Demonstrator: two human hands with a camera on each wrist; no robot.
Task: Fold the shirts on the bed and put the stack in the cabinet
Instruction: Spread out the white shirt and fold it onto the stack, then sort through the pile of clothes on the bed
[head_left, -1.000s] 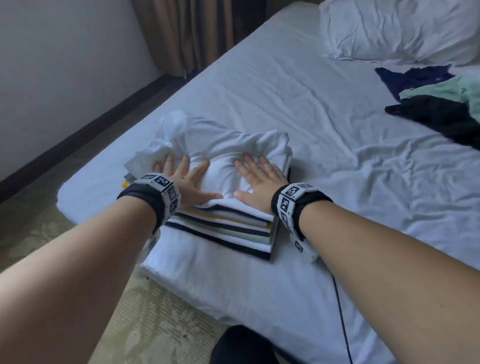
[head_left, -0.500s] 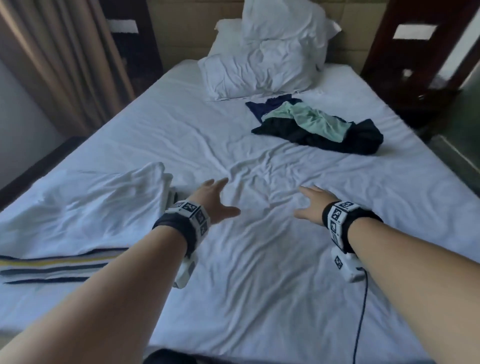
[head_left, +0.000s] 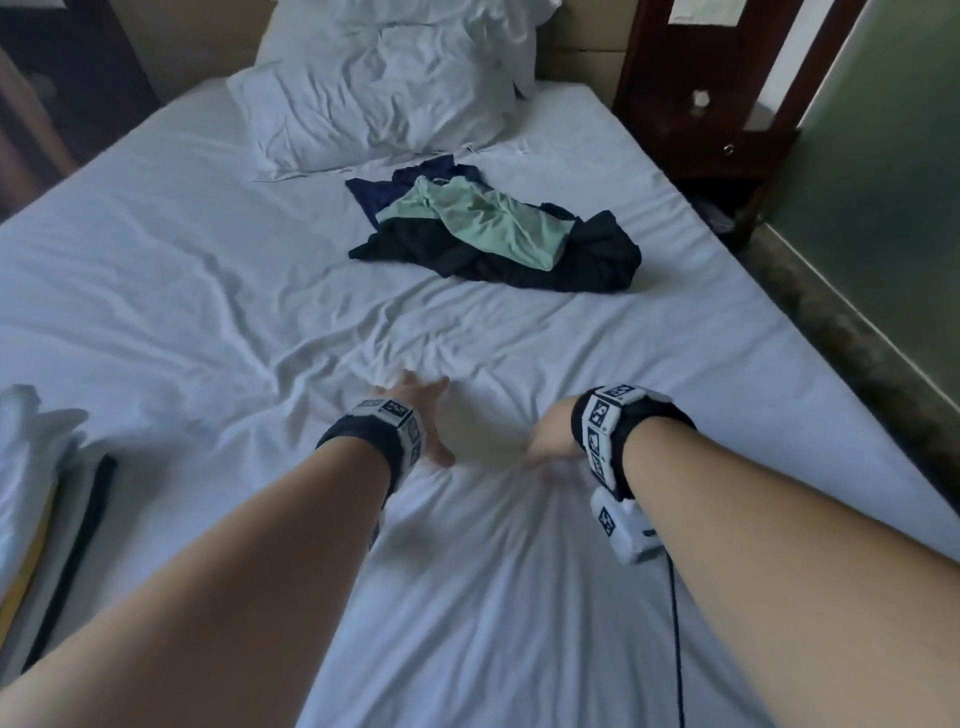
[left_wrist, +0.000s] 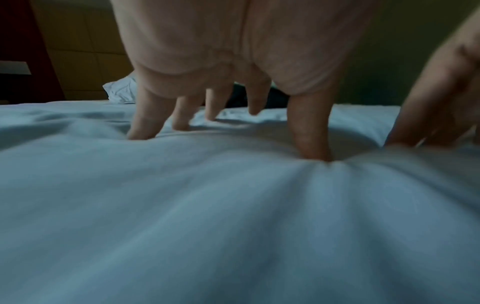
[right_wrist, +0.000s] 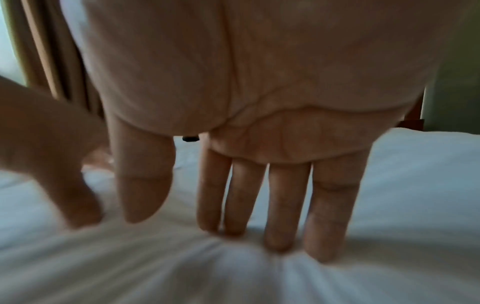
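- The bed (head_left: 218, 270) carries the unfolded shirts (head_left: 498, 234) near the pillows, well apart from both hands.
- The folded stack (head_left: 36, 499) lies at the left edge.
- The left hand (head_left: 421, 415) and the right hand (head_left: 550, 441) press straight, spread fingers (right_wrist: 285, 205) into the sheet, gripping nothing.

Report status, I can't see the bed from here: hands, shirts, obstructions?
Both hands empty: left hand and right hand press straight fingers into the sheet. Unfolded shirt pile beyond them, near the pillows. Folded stack far left. Nothing between.
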